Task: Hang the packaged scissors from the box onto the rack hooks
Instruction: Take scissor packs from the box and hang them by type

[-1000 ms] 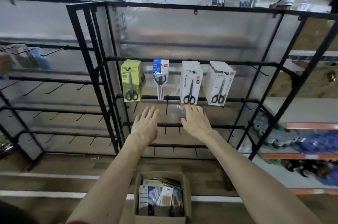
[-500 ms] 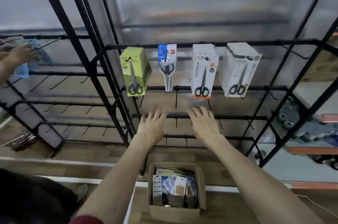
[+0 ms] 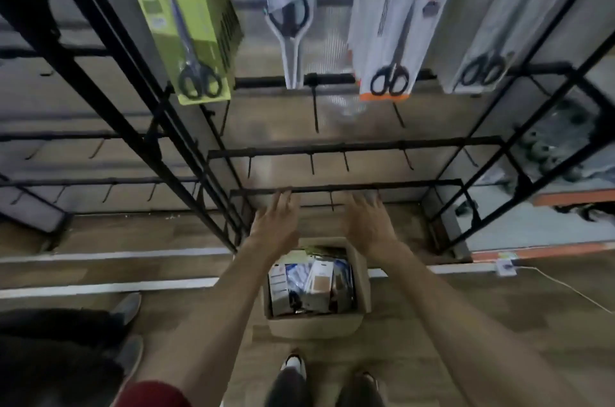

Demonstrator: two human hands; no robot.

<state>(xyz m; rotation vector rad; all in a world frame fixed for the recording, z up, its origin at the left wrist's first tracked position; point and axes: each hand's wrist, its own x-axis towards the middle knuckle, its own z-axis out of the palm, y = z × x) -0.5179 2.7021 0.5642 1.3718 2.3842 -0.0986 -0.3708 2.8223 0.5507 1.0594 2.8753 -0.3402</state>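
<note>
Cardboard box (image 3: 312, 326): lower centre, packaged scissors (image 3: 316, 283) upright inside.
Hung packs (image 3: 186, 24): top, long axes vertical, handles down.
Left hand (image 3: 276, 223): fingers straight, empty, above box.
Right hand (image 3: 369, 223): likewise.

Four lots of packaged scissors hang on the black metal rack (image 3: 352, 144), one of each kind: a lime-green card pack (image 3: 186, 24), a blue-and-clear blister pack (image 3: 290, 7), a white card pack with an orange foot (image 3: 396, 24) and a pale grey-white card pack (image 3: 492, 40). One brown cardboard box (image 3: 312, 328) holds more packs, too jumbled to count. There are two bare hands, one left hand (image 3: 276, 227) and one right hand (image 3: 369, 227). There are four shoes: two black-and-white shoes (image 3: 293, 363) and two grey shoes (image 3: 128, 306).
</note>
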